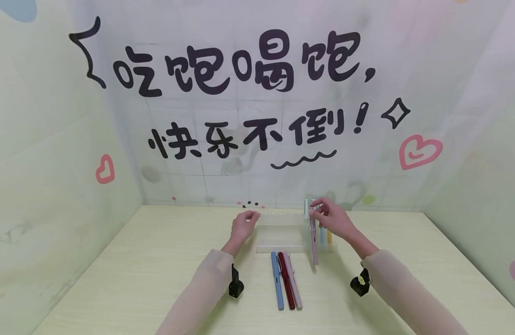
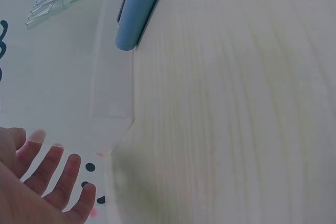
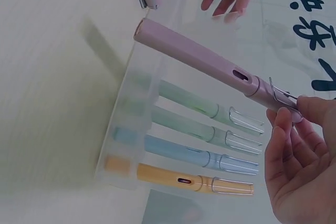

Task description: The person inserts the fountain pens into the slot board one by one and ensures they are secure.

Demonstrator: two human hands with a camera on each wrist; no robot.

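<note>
A translucent pen stand stands at the back of the table. My left hand pinches its upper left corner between thumb and forefinger, the other fingers spread. My right hand pinches a mauve fountain pen by its clip end, tilted, in front of the stand's right part. Beside that pen in the right wrist view, two pale green pens, a light blue pen and an orange pen sit side by side in the stand, clips toward my fingers.
A blue pen, a dark red pen and a pink pen lie close together on the table, in front of the stand. A printed backdrop rises behind, with side panels left and right.
</note>
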